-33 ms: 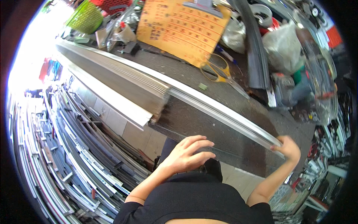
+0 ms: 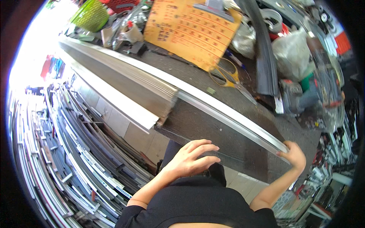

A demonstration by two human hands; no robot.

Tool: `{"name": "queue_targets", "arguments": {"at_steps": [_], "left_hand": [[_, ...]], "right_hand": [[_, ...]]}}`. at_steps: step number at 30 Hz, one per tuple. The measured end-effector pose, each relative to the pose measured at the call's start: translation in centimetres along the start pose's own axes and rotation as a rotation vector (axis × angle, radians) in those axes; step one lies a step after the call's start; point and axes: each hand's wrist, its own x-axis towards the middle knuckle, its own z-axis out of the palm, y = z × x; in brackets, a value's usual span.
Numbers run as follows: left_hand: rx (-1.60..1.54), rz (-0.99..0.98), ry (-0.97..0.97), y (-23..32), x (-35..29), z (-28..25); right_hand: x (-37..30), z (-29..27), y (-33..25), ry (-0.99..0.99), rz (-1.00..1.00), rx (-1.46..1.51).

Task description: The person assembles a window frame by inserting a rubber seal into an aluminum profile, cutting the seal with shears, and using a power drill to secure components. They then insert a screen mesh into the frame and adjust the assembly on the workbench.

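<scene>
A long, straight white metal profile (image 2: 224,107) runs across the dark bench from the far left to the near right. My right hand (image 2: 295,156) grips its near right end, fingers curled round it. Beside the bench's front edge hovers my left hand (image 2: 193,159), its fingers loosely apart and nothing in them. Along the left part of the long profile lies a stack of ribbed metal profiles (image 2: 125,74), its cut ends facing me. A white strip (image 2: 114,97) lies along the front side of that stack.
Yellow-handled scissors (image 2: 231,81), an orange-yellow written sheet (image 2: 190,34) under a clip, and dark rubber strips (image 2: 266,64) lie at the back. Plastic bags (image 2: 291,57) and a cordless tool (image 2: 300,98) stand right. Racked metal profiles (image 2: 83,152) fill the lower left.
Bench items appear slightly further right and lower in the view. A broader white face of the long profile shows, my right hand still holding its end. My left hand has barely moved.
</scene>
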Motion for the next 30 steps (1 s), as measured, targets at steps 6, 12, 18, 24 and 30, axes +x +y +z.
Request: {"name": "queue_targets", "arguments": {"at_steps": [6,12,18,24,30], "left_hand": [[0.091,0.017,0.288,-4.0,-2.9,-7.2],[0.264,-0.105,0.524,-9.8,-13.2,-18.7],[0.483,-0.333,0.734,-14.8,-29.6,-34.2],[0.511,-0.511,0.937,-23.2,-38.3,-46.5],[0.424,-0.532,0.856,-37.5,-40.7,-56.7]], "right_hand": [[-4.0,-1.5,-10.5,0.778,-0.071,0.223],[1.8,0.2,-32.2,0.831,-0.49,0.454],[4.8,6.2,-60.9,0.514,-0.808,0.295],[7.4,8.3,-82.2,0.341,-0.965,0.133],[16.5,10.0,-101.0,0.29,-1.021,0.016]]}}
